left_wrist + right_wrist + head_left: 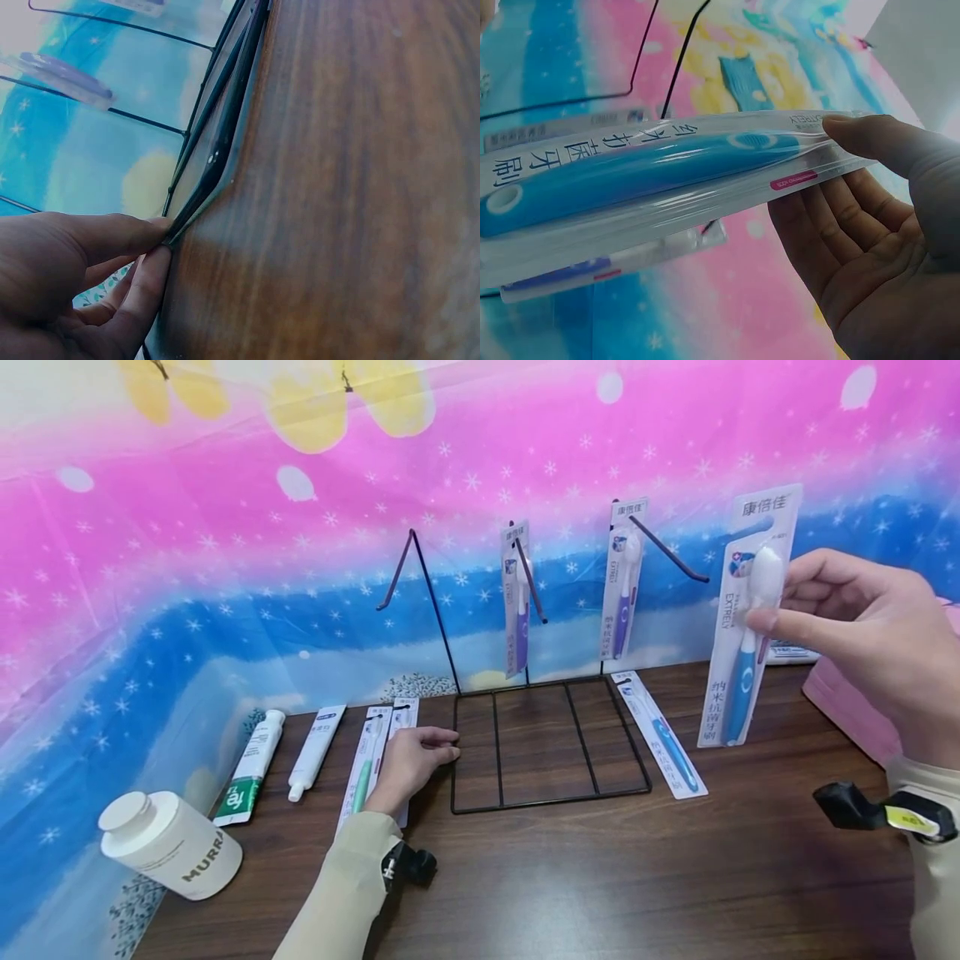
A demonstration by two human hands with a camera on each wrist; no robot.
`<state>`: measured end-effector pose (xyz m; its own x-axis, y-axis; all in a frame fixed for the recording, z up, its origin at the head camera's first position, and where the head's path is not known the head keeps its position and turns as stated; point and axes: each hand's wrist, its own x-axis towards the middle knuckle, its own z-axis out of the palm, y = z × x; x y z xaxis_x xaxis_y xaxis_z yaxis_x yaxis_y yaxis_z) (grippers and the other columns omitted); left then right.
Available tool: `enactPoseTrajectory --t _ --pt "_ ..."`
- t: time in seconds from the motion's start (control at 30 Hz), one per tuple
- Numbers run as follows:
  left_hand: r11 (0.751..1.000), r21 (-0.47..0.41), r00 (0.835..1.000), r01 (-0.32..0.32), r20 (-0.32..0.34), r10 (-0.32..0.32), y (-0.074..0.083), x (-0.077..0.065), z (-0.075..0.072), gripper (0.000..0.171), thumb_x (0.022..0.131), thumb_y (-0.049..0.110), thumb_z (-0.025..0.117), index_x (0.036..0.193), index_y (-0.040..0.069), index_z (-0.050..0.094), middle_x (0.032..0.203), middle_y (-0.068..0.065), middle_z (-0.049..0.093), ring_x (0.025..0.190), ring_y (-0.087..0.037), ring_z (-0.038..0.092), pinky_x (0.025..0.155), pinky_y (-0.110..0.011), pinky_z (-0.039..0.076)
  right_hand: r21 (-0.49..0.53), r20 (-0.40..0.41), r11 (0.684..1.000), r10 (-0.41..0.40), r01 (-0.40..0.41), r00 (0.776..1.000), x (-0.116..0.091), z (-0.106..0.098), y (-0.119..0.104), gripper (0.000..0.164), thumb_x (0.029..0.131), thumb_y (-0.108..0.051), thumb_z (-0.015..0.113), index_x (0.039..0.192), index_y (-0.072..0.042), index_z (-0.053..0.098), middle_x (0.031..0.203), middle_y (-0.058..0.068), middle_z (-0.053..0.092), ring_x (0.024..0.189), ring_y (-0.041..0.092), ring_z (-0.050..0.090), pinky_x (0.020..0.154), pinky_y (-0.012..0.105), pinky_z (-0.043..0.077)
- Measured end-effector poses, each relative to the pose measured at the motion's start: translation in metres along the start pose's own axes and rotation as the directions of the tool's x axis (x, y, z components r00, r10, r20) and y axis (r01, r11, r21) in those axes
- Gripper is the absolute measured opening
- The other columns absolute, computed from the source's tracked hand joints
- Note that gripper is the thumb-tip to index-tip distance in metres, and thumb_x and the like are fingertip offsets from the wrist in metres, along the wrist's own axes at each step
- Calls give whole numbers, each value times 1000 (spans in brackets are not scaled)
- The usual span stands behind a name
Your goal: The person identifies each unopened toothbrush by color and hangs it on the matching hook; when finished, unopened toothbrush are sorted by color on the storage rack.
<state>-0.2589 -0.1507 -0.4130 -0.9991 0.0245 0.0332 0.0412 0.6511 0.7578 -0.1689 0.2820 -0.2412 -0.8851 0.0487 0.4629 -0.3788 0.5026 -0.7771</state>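
Note:
My right hand (873,622) pinches a packaged blue toothbrush (742,681) upright between thumb and fingers, right of the rack. In the right wrist view the thumb lies on the clear blister over the blue handle. My left hand (412,764) pinches the left side of the black wire rack's base (217,157) between thumb and finger. Two packaged purple toothbrushes (517,610) hang on the rack's middle and right hooks; the left hook (395,572) carries nothing. Another packaged blue toothbrush (663,739) lies on the table along the base's right side.
Left of the rack lie a packaged green toothbrush (366,768), another toothbrush pack (405,714) partly hidden by my left hand, a white tube (317,752) and a green-and-white tube (251,768). A white bottle (176,843) stands front left. Behind my right hand sits a pink object (847,710).

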Motion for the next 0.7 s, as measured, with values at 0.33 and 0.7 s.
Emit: enactPoseTrajectory --t 0.33,0.7 --pt "1000 2 1000 -6 -12 6 -1 0 0 20 86 13 74 106 14 76 104 -2 70 96 -19 62 79 -37 49 92 98 985 -154 145 983 -14 26 -32 27 83 2 74 108 0 65 93 11 71 75 18 67 63 21 50" --pt "999 -18 999 -33 -14 32 -4 -1 0 19 87 12 74 106 13 76 99 -2 71 93 -19 62 79 -38 50 174 281 958 -269 227 921 -20 75 -51 23 86 -4 73 107 -10 65 95 8 71 79 23 68 66 28 54"
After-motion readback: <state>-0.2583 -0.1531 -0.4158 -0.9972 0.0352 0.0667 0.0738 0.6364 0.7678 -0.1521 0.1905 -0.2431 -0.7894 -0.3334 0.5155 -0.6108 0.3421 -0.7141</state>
